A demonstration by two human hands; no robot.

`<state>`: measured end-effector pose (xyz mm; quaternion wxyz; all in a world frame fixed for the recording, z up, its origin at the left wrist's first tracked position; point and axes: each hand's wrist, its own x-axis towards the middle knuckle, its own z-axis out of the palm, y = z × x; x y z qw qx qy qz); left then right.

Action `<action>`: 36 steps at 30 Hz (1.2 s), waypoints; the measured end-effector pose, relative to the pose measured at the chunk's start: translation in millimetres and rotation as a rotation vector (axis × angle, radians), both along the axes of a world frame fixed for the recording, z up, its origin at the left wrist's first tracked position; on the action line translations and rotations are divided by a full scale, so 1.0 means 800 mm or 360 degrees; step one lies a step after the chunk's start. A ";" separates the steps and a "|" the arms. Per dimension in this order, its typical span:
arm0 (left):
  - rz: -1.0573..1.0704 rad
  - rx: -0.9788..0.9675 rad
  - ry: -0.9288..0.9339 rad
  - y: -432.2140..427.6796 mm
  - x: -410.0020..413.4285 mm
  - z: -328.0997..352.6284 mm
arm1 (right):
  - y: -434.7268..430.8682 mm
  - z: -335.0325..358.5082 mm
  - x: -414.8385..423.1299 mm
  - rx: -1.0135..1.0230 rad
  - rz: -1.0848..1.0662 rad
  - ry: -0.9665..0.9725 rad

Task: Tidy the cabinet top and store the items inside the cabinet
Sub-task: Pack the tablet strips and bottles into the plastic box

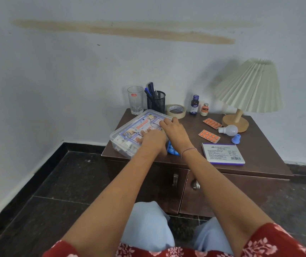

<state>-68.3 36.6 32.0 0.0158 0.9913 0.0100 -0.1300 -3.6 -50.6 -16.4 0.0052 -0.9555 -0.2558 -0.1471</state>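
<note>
The clear plastic box (128, 135) at the left end of the cabinet top (259, 143) looks stiff, light and slick, best gripped by opposite sides; left hand (153, 140) and right hand (173, 127) press flat on its lid, grasping nothing.

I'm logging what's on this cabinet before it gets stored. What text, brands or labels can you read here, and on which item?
"cello": red label on the drinking glass.
"Medigold" (probable reading): lid of the clear plastic box; the rest of the lid print is unreadable.
"FABER-CASTELL" and "STAMP PAD": white stamp pad box; its fine print is too small to read.
Dark bottle, small bottle, tape roll: print too blurred to read.
</note>
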 end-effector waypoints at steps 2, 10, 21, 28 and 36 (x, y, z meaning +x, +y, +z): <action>-0.0093 -0.0063 -0.0033 0.006 0.003 0.011 | 0.001 0.001 -0.001 0.0031 -0.0008 -0.0005; -0.0018 0.0093 0.0067 0.001 -0.009 -0.004 | -0.007 0.017 -0.007 -0.0035 -0.0010 0.0017; -0.0219 -0.0083 -0.0487 0.016 -0.010 0.038 | -0.016 0.048 0.006 0.0560 -0.0139 -0.0037; -0.0119 -0.0004 -0.0731 0.031 -0.009 0.066 | 0.021 0.067 -0.009 0.1992 -0.0372 0.0302; -0.0019 0.0328 -0.1099 0.035 -0.009 0.069 | 0.038 0.085 -0.002 0.1414 -0.0127 0.0217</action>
